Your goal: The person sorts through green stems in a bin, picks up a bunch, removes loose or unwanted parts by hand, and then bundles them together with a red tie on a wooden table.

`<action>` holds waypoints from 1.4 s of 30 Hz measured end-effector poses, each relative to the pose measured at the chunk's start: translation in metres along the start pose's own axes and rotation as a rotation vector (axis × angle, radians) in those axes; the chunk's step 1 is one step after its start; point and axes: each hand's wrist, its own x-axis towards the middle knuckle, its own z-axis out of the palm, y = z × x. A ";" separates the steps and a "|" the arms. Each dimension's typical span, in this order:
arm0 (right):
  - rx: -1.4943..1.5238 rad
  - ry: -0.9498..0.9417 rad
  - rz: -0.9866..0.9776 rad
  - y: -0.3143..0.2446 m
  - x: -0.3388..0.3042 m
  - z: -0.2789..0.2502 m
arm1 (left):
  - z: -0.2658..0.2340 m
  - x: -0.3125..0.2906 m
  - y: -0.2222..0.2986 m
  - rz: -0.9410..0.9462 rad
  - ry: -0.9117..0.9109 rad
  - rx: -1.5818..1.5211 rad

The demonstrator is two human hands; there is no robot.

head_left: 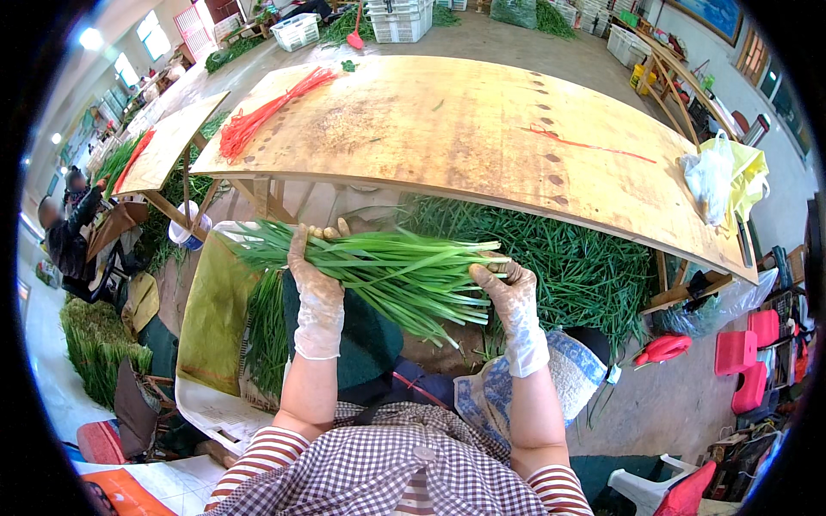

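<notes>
So both hands are on one bunch of long green stalks [387, 262]; it's up in front of the body, lying sideways between the near edge of the wooden table [430, 120] and the checked apron [379, 469], leafy tips to the left and pale cut ends to the right. The left hand [315, 288] is wrapped round the leafier part, thumb on the near side and fingertips poking up behind; the right hand [511, 297] is at the pale ends, fingers curled and thumb pressed up against them; both wear thin whitish gloves, pretty stained at the fingers.

On the tabletop there's a hank of red strings [275, 112] toward the left, a thin loose red strand [594, 148] toward the right, plus a clear plastic bag [712, 176] and a yellow bag [750, 181] at the right end; under the table is a big heap of loose greens [568, 271]. Just left of the person sits a white basket [202, 404] with an olive cloth [211, 314] over its side and more stalks [268, 331] in it; a blue-and-white towel [551, 387] is by the right forearm; red stools [736, 353] stand further right.
</notes>
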 end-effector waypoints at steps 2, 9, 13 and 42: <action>0.056 -0.003 0.087 0.000 -0.002 -0.001 | 0.003 -0.001 -0.001 0.014 -0.023 -0.006; 0.449 -0.155 0.069 -0.018 -0.004 -0.005 | 0.008 0.004 0.006 0.018 -0.006 0.011; 0.757 -0.274 -0.188 -0.019 0.007 -0.040 | 0.011 0.000 0.009 0.069 0.005 0.030; -0.825 0.407 -0.089 -0.005 0.006 -0.060 | -0.002 0.006 0.027 0.116 -0.471 -0.059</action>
